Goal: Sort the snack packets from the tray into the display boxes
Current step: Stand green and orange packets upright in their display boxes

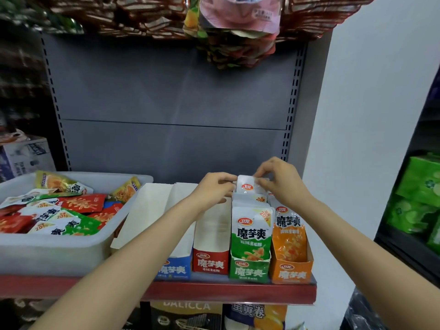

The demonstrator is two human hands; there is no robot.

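A row of display boxes stands on the shelf: blue (175, 267), red (210, 262), green (248, 270) and orange (291, 272). Green packets (251, 234) fill the green box and orange packets (289, 239) the orange one. At the back of the green box, my left hand (215, 188) and my right hand (277, 179) both pinch the top of a white-topped packet (247, 185) that stands upright behind the others. The white tray (47, 248) at the left holds several red, green and yellow packets (71, 210).
An open white box flap (147, 210) leans between tray and boxes. The red shelf edge (214, 291) runs along the front. Snack bags (238, 32) hang overhead. Green cartons (419, 194) sit on a rack at the right, and a white wall rises beside the shelf.
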